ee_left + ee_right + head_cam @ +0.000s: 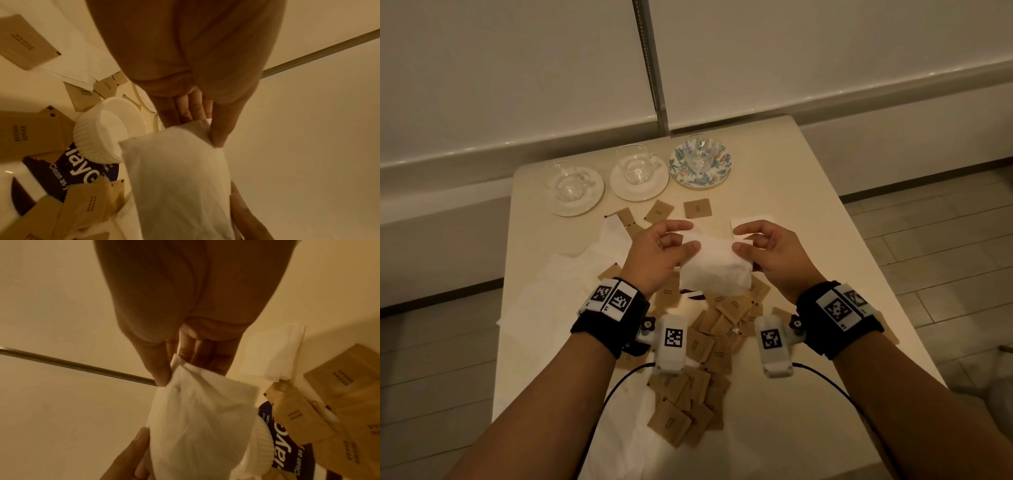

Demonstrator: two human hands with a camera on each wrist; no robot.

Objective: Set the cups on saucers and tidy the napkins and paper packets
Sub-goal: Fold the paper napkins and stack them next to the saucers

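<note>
A white napkin (714, 263) hangs above the middle of the table, held by both hands. My left hand (678, 240) pinches its left corner between thumb and fingers (218, 133). My right hand (743, 240) pinches the right corner the same way (162, 374). Three glass cups stand on saucers along the far edge: one on a clear saucer (575, 192), one on a white saucer (639, 178), one on a floral saucer (700, 164). Brown paper packets (688, 404) lie scattered below my wrists and beside the hands. More white napkins (571, 274) lie spread at the left.
A folded napkin stack (751, 222) sits behind my right hand. A white ribbed dish (102, 129) and a dark blue printed sachet (78, 175) lie under the held napkin. The cream table (808, 205) has bare surface at the right; a metal pole (650, 68) rises behind.
</note>
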